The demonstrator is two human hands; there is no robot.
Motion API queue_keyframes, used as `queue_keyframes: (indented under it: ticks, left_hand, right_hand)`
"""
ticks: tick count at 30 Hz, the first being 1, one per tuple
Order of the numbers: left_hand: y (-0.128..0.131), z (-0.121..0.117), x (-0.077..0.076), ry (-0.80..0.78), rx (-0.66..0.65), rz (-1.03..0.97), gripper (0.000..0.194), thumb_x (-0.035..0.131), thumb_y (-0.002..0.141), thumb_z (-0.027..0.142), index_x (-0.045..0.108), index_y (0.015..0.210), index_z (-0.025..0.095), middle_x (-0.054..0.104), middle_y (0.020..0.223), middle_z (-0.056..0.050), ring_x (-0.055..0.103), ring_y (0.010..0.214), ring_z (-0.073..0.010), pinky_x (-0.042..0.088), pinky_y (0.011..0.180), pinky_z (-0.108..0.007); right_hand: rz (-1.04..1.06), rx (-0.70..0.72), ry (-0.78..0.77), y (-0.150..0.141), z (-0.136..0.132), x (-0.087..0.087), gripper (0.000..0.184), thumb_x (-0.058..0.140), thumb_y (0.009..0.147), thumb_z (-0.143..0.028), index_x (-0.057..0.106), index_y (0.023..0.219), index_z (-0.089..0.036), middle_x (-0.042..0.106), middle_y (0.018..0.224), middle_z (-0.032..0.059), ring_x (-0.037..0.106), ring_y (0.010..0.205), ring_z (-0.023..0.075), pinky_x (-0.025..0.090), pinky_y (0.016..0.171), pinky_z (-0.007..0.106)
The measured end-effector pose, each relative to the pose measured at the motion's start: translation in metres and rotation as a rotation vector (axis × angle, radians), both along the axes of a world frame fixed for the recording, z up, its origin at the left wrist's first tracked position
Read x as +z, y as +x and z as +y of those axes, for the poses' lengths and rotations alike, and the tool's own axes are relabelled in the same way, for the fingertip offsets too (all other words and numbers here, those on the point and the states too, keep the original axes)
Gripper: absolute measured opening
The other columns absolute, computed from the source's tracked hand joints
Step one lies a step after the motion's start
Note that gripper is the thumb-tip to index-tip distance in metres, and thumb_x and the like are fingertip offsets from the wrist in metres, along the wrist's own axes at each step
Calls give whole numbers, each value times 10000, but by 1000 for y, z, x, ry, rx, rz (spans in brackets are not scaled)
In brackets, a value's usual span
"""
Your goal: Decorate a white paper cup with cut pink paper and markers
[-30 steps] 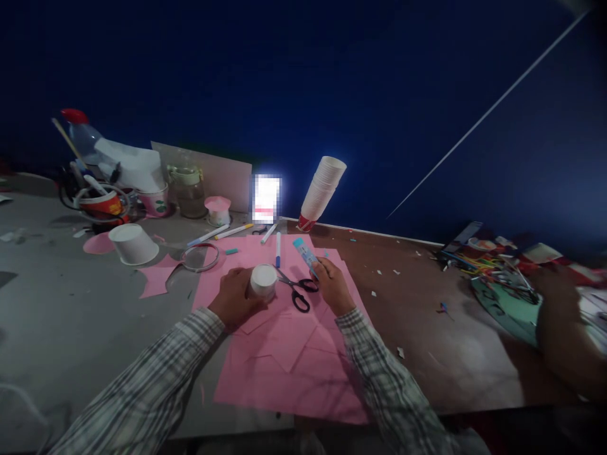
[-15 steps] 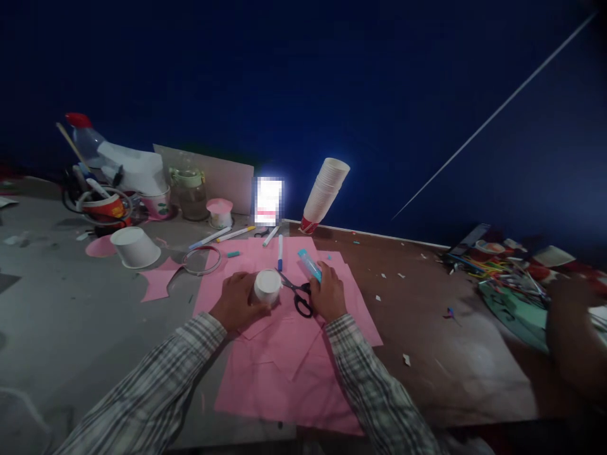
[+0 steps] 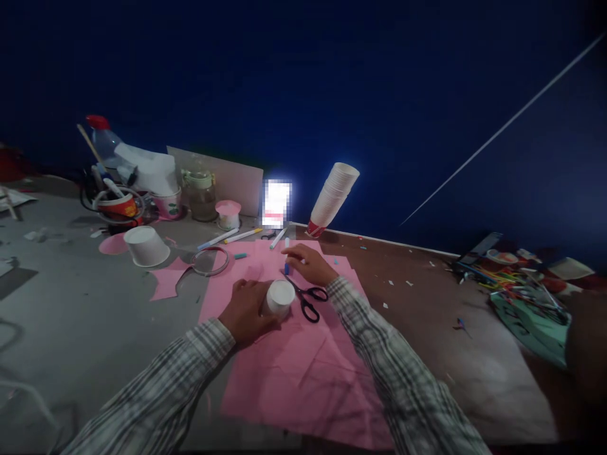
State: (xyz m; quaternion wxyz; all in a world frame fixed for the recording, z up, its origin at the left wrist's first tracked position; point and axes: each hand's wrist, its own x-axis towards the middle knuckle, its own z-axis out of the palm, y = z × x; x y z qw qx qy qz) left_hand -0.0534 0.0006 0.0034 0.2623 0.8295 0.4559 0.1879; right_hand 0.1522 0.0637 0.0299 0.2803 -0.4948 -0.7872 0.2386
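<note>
My left hand wraps round the side of a small white paper cup, which rests on pink paper sheets. Its round, pale end faces up. Over a marker with a blue cap reaches my right hand, its fingers stretched out and partly covering the marker. Whether the fingertips touch it, I cannot tell. Black-handled scissors lie on the paper between the cup and my right wrist. The light-blue tube seen earlier at my right hand no longer shows.
A larger white cup stands upside down at left, near a pink paper cutout and a roll of tape. Stacked paper cups lean at the back wall. A person's arm is at far right, beside a green piece.
My right hand has left the place where it held the light-blue tube and moved forward and left to the marker. My left hand stays at the cup. The view has shifted slightly.
</note>
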Motion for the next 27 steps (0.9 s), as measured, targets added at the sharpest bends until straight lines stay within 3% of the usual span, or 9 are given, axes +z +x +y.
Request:
queue_keyframes:
  ticks: [6, 9, 13, 17, 20, 24, 27]
  left_hand:
    - [-1, 1, -2, 2, -33, 12, 652, 765, 622, 479, 560, 1179, 211, 666, 1133, -109, 537, 1102, -349, 273, 969, -484]
    - [0, 0, -2, 9, -49, -4, 699, 790, 603, 455, 541, 1215, 226, 650, 1194, -93, 522, 1132, -343, 267, 979, -475]
    - [1, 0, 0, -23, -58, -5, 734, 803, 574, 479, 545, 1219, 242, 663, 1167, -89, 542, 1093, -342, 282, 963, -469]
    - [1, 1, 1, -41, -59, 1, 647, 771, 599, 511, 582, 1151, 230, 676, 1099, -94, 557, 1049, -332, 288, 955, -473]
    - [1, 1, 2, -38, -29, -11, 612, 782, 583, 467, 592, 1122, 247, 679, 1073, -70, 562, 1047, -325, 286, 959, -470]
    - [1, 3, 2, -35, 12, -19, 592, 756, 597, 458, 596, 1129, 255, 682, 1062, -63, 565, 1044, -325, 287, 971, -468]
    - [1, 4, 0, -14, 44, -22, 604, 736, 613, 449, 585, 1161, 247, 680, 1047, -70, 558, 1048, -322, 297, 966, -462]
  right_hand:
    - [-70, 377, -35, -54, 39, -10, 255, 657, 808, -191, 708, 1055, -227, 615, 1088, 44, 540, 1056, 178, 387, 1006, 334]
    - [-47, 431, -61, -68, 46, -19, 302, 694, 746, -122, 721, 1027, -227, 608, 1101, 18, 526, 1057, 169, 363, 1034, 341]
    - [6, 428, -69, -73, 51, -25, 223, 726, 688, -90, 746, 882, -198, 630, 1030, 1, 555, 987, 153, 386, 1011, 325]
    - [79, 351, -45, -61, 52, -18, 122, 651, 764, -124, 731, 827, -191, 634, 1015, 22, 575, 964, 146, 429, 959, 305]
    - [265, 193, -86, -38, 43, -6, 119, 612, 797, -201, 710, 864, -189, 648, 963, 29, 588, 927, 153, 471, 872, 297]
    - [689, -56, -302, 2, 5, 9, 235, 631, 760, -367, 684, 912, -196, 639, 817, 6, 572, 732, 127, 480, 695, 250]
    - [812, -218, -423, 22, -29, 8, 315, 687, 675, -444, 676, 876, -203, 560, 674, -21, 489, 594, 105, 418, 548, 215]
